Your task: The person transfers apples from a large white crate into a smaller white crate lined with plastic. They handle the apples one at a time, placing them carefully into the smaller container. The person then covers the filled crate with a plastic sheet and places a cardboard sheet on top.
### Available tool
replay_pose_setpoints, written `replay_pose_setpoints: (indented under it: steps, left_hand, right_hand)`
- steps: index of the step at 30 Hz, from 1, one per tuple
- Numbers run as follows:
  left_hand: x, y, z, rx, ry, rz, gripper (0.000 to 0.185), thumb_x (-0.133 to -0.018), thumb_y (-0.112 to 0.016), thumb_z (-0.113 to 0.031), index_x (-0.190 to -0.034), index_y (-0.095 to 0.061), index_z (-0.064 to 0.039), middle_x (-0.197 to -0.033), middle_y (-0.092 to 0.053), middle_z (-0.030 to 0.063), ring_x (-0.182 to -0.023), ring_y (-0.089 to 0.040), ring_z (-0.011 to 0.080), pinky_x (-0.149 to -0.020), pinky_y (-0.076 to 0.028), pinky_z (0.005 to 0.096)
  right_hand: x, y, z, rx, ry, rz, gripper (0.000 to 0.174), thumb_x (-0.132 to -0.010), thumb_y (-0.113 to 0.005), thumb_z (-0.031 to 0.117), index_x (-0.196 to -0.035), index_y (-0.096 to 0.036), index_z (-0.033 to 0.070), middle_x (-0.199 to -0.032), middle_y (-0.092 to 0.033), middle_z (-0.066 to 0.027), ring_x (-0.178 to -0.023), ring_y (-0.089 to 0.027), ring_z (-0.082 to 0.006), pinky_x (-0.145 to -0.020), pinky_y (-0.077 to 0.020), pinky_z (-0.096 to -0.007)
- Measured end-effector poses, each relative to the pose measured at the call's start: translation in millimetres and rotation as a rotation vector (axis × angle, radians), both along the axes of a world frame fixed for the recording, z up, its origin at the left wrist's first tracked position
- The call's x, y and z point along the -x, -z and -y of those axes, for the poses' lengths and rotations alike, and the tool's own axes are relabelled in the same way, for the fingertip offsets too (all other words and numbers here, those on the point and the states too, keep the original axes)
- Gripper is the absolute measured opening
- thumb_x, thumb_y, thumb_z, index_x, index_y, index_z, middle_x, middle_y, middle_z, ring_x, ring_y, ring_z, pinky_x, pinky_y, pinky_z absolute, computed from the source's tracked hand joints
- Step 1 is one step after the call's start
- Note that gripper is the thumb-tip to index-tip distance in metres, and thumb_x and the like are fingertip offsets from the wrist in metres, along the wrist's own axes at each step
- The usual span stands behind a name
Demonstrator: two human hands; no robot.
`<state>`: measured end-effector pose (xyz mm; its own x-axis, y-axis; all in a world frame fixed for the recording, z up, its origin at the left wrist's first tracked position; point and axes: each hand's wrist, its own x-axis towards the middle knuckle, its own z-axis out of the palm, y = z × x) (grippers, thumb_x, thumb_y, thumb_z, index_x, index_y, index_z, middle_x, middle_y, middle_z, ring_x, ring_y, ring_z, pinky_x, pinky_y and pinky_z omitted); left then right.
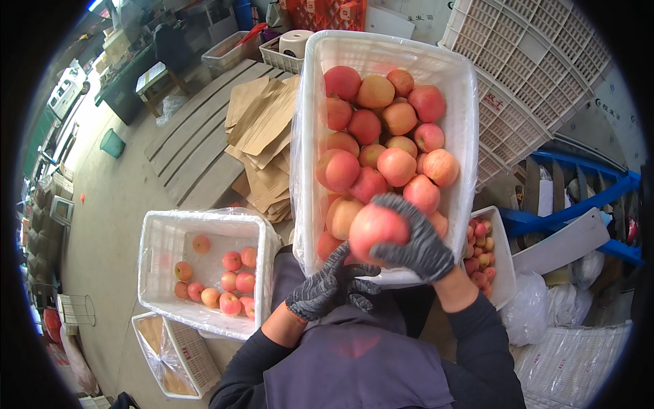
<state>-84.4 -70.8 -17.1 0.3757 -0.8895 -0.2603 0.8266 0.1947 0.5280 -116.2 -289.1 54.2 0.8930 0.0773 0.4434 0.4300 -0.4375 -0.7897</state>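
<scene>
My right hand [421,243], in a grey knit glove, grips a large pink-red apple [378,231] above the near end of a white plastic crate [462,214]. Clear plastic film lines this crate, and many red and yellowish apples [396,166] lie in it. My left hand [332,286], gloved the same way, is just below and left of the held apple with its fingers apart and nothing in them. Left of my lap stands a second film-lined white crate [204,217] with several apples [230,281] on its bottom.
Brown paper sheets [263,133] lie on a grey slatted pallet [194,138]. At right stand a crate of smaller apples [498,286], stacked white crates [531,66] and a blue metal frame [572,207]. A film-covered crate [189,358] is at lower left; a green bucket [112,143] stands farther off.
</scene>
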Motion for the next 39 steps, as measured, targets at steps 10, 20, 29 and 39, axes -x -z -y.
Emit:
replay_pose_setpoints:
  steps: [10,20,29,39]
  left_hand:
    - [-8.2,12.3,-52.3,0.075,-0.073,0.244,0.082,-0.09,-0.07,-0.041,-0.153,-0.028,-0.009,-0.14,-0.049,0.0156,-0.121,-0.056,0.0262,-0.096,-0.05,0.0408]
    - [11.9,48.0,-88.5,-0.023,-0.027,0.49,0.055,-0.097,-0.062,-0.008,-0.146,-0.04,-0.003,-0.133,-0.055,0.0101,-0.124,-0.051,0.0192,-0.107,-0.042,0.034]
    - [-67.7,168.5,-346.6,-1.257,-0.578,0.66,0.029,-0.089,-0.063,-0.014,-0.114,-0.064,0.001,-0.108,-0.068,0.0141,-0.099,-0.065,0.0243,-0.088,-0.052,0.0356]
    - [-87.5,329.7,-248.0,-1.768,0.118,0.525,0.056,-0.087,-0.067,-0.031,-0.139,-0.05,-0.019,-0.142,-0.049,0.0127,-0.13,-0.05,0.0275,-0.105,-0.044,0.0358]
  right_hand:
    - [-138.1,8.4,110.2,0.812,0.544,-0.046,0.069,-0.078,-0.076,0.044,-0.133,-0.055,0.008,-0.119,-0.06,-0.0239,-0.11,-0.058,-0.0409,-0.098,-0.0467,-0.0472]
    - [-125.7,45.5,164.9,1.068,0.471,-0.108,0.066,-0.094,-0.061,0.033,-0.149,-0.035,0.008,-0.145,-0.042,-0.0218,-0.133,-0.04,-0.0401,-0.114,-0.0309,-0.0447]
    - [-134.7,17.2,177.3,0.649,0.445,-0.352,0.062,-0.098,-0.06,0.031,-0.148,-0.036,0.003,-0.15,-0.041,-0.0173,-0.138,-0.04,-0.0306,-0.115,-0.0317,-0.0386]
    - [-72.6,-9.8,71.0,0.595,0.548,-0.164,0.059,-0.098,-0.059,0.023,-0.147,-0.036,-0.001,-0.145,-0.046,-0.0198,-0.131,-0.048,-0.0305,-0.111,-0.0359,-0.0396]
